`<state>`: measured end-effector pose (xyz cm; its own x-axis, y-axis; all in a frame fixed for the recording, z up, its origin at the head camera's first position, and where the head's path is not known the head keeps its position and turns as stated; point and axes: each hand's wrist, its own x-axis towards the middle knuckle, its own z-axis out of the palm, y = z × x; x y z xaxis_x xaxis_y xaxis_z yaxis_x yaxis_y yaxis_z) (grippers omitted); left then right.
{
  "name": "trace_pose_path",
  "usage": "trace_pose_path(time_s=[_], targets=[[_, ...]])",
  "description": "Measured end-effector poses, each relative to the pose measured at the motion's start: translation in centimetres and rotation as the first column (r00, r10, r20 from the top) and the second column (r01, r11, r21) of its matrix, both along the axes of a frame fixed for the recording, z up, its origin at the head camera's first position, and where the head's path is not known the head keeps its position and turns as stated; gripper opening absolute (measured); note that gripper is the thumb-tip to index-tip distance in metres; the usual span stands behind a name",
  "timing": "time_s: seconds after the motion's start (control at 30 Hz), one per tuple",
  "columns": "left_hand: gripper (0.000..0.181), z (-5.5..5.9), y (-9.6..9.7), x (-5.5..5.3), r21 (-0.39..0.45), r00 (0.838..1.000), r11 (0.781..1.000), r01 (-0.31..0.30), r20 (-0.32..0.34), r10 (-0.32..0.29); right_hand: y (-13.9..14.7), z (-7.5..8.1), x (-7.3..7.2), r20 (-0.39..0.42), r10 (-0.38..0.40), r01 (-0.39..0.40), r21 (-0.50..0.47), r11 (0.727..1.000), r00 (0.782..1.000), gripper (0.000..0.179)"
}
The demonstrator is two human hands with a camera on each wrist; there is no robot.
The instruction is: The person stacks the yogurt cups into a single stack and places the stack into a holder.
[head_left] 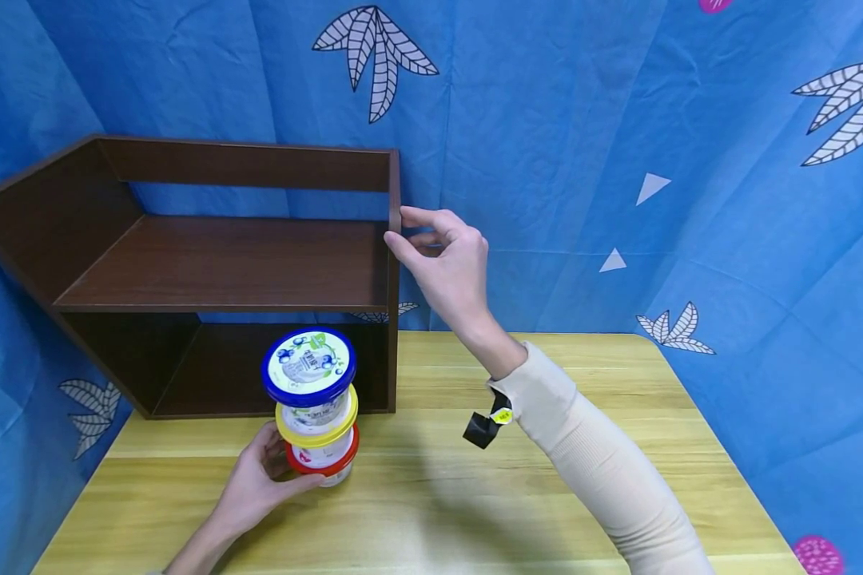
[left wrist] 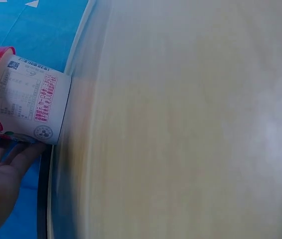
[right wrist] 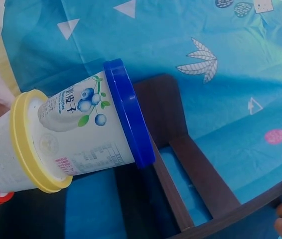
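Observation:
My left hand [head_left: 252, 487] grips the bottom tub [head_left: 342, 463] of a three-tub stack, its thumb across the front. This tub has a red lid, and the left wrist view shows its printed white wall [left wrist: 29, 99]. On it sits a yellow-lidded tub [head_left: 288, 431], and on top a blue-lidded tub [head_left: 309, 366] with blueberries pictured on it. The stack stands upright before a dark brown shelf [head_left: 244, 259]; whether its base touches the table I cannot tell. My right hand [head_left: 455, 267] pinches the front edge of the shelf's right side panel [head_left: 394, 319] between thumb and fingers.
The two-tier shelf stands at the back left of the light wooden table [head_left: 518, 487]. Behind and beside it hangs a blue curtain [head_left: 561, 120] with leaf prints. A black strap [head_left: 482, 429] with a yellow tag dangles at my right cuff.

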<state>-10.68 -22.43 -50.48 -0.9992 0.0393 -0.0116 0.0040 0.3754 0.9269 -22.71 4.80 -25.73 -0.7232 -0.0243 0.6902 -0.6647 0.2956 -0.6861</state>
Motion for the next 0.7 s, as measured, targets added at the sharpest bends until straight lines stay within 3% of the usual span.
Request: trace_pose_path(time_s=[0.13,0.33,0.5,0.7], targets=[[0.085,0.2,0.1,0.0,-0.012,1.0,1.0,-0.023,0.016,0.023,0.0,0.0,0.0,-0.003,-0.001,0.001,-0.003,1.0,1.0,0.033],[0.082,0.7,0.3,0.2,-0.021,0.998,0.999,-0.05,-0.032,0.049,0.1,0.0,0.0,-0.003,-0.005,0.005,-0.001,1.0,1.0,0.033],[0.081,1.5,0.4,0.6,-0.035,0.996,0.997,-0.062,-0.061,0.06,0.1,0.0,0.0,-0.001,0.007,-0.007,-0.004,1.0,1.0,0.033],[0.083,2.7,0.4,0.8,-0.047,0.997,0.997,-0.067,-0.044,0.065,0.1,0.0,0.0,0.006,0.014,-0.014,-0.004,1.0,1.0,0.033]])
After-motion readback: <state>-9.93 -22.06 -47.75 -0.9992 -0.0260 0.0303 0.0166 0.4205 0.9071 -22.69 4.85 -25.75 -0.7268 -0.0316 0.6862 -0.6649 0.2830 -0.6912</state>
